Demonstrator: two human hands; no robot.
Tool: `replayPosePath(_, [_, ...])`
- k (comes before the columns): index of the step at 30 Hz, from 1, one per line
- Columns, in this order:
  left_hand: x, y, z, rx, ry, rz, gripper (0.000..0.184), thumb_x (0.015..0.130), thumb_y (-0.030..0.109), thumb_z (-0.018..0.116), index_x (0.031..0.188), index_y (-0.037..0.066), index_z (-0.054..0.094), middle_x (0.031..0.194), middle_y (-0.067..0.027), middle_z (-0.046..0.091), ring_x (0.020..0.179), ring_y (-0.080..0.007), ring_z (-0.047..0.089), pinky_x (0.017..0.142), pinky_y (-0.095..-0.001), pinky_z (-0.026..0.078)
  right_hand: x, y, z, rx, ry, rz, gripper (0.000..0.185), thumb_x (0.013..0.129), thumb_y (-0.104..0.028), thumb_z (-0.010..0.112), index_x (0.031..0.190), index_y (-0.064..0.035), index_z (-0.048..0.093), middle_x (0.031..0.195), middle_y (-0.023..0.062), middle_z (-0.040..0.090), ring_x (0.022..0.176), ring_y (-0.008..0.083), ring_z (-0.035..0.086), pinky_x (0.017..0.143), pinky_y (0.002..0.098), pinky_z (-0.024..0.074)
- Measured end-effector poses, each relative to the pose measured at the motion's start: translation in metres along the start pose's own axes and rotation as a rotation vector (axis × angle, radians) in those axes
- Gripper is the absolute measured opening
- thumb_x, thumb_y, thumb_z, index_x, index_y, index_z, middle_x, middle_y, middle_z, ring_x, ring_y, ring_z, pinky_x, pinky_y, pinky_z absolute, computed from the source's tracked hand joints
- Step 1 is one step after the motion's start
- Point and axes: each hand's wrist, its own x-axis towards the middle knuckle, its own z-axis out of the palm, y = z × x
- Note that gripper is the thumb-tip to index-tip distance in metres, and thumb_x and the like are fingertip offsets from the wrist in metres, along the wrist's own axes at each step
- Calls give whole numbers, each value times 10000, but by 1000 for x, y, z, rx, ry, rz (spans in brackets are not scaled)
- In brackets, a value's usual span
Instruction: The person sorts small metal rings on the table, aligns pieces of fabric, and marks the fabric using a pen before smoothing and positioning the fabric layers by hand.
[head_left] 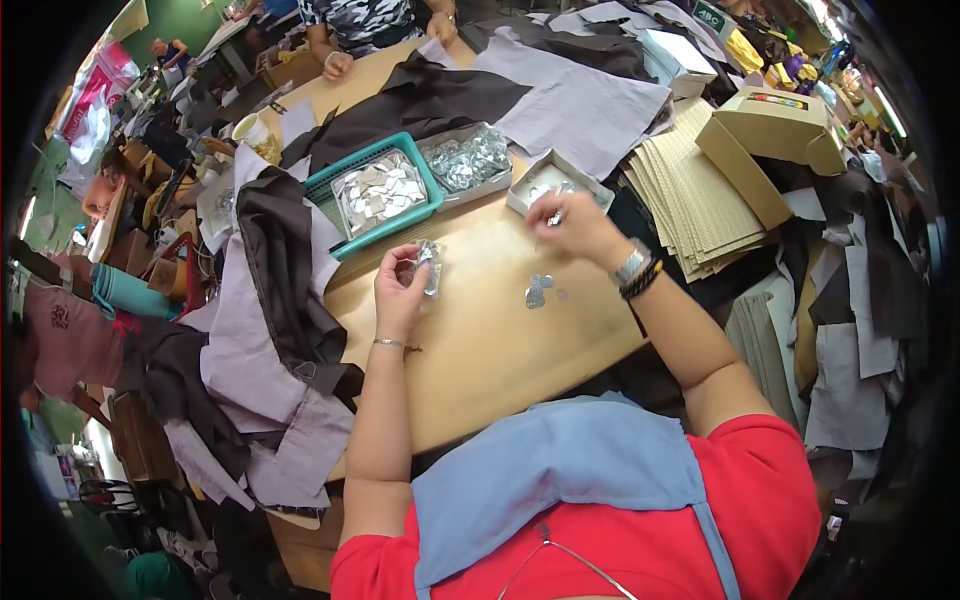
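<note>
1. Fingers of the left hand (398,290) curl closed around a clear packet (431,268) near the frame's centre
2. From afar I see the right hand (582,232) pinching a small silvery piece (554,217) by the white box (588,180), upper centre
3. Loose discs (537,293) lie right of centre

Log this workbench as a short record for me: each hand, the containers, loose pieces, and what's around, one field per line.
Left hand: holds a clear plastic packet with silvery contents
Right hand: appears to pinch a small shiny silver piece near the open white box; slightly blurred
Teal plastic basket: holds small flat whitish pieces
Beside basket: clear shiny packets in a shallow box
Loose: small silvery pieces on the pale wooden table
Right side: stacked tan sheets
Far side: another person's hand
</note>
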Motion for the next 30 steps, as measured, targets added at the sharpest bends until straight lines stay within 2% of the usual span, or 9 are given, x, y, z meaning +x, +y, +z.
replayPosePath(2, [0,-3,-7,266,-21,44,266,831,22,701,1082,33,614,979,-7,620,904,-87,592,763,-236,493,22,24,-17,-171,213,-191,121,759,-27,663,868,-12,714,849,142,702,782,218,675,704,320,532])
replayPosePath(4, [3,-10,-9,515,50,209,269,792,86,732,1043,59,640,1051,-83,609,995,-203,588,842,-331,478,34,42,-32,-288,163,-4,165,748,-52,683,904,-9,715,854,151,707,799,251,685,739,341,536])
replayPosePath(6, [-4,0,-4,804,108,470,282,781,134,747,1037,74,646,1116,-131,591,1073,-283,563,919,-392,455,34,64,-38,-545,56,-57,205,755,-92,684,941,-13,716,874,172,708,827,295,688,778,370,536])
replayPosePath(9, [-17,37,27,1021,62,719,341,774,205,761,1068,87,636,1218,-170,541,1171,-370,486,1006,-467,389,21,65,-34,-516,104,-67,204,811,-136,661,978,-34,720,881,184,695,822,333,673,764,391,532])
replayPosePath(12, [-29,37,72,841,-369,560,415,796,256,762,1142,89,606,1326,-185,514,1268,-404,442,1026,-492,391,8,63,-30,-442,255,-239,150,868,-156,653,944,-40,711,909,153,687,836,321,652,753,386,521])
replayPosePath(14, [-39,31,104,863,-548,565,447,823,321,736,1196,113,604,1391,-195,468,1327,-417,389,1056,-499,371,-1,59,-27,-459,328,-341,139,866,-163,664,919,-40,703,924,140,684,865,317,643,768,385,518])
replayPosePath(17, [-46,17,134,1024,-580,590,441,855,363,700,1221,133,613,1445,-181,420,1347,-431,360,1082,-505,350,-19,52,-21,-417,348,-453,163,875,-141,675,1003,-40,679,1036,138,676,944,309,641,833,378,507])
replayPosePath(25, [-33,9,112,1006,-792,426,262,871,120,608,1124,95,668,1265,-92,604,1226,-292,537,1035,-442,429,-53,51,49,22,87,-289,305,978,-137,522,1237,15,577,1281,210,582,1186,325,567,1015,396,444])
replayPosePath(30, [-44,33,87,1019,-786,687,272,899,99,582,1164,72,639,1271,-108,604,1211,-329,541,948,-403,500,-31,77,68,-465,137,-311,421,926,-81,480,1333,26,476,1392,285,456,1296,405,448,1073,431,383])
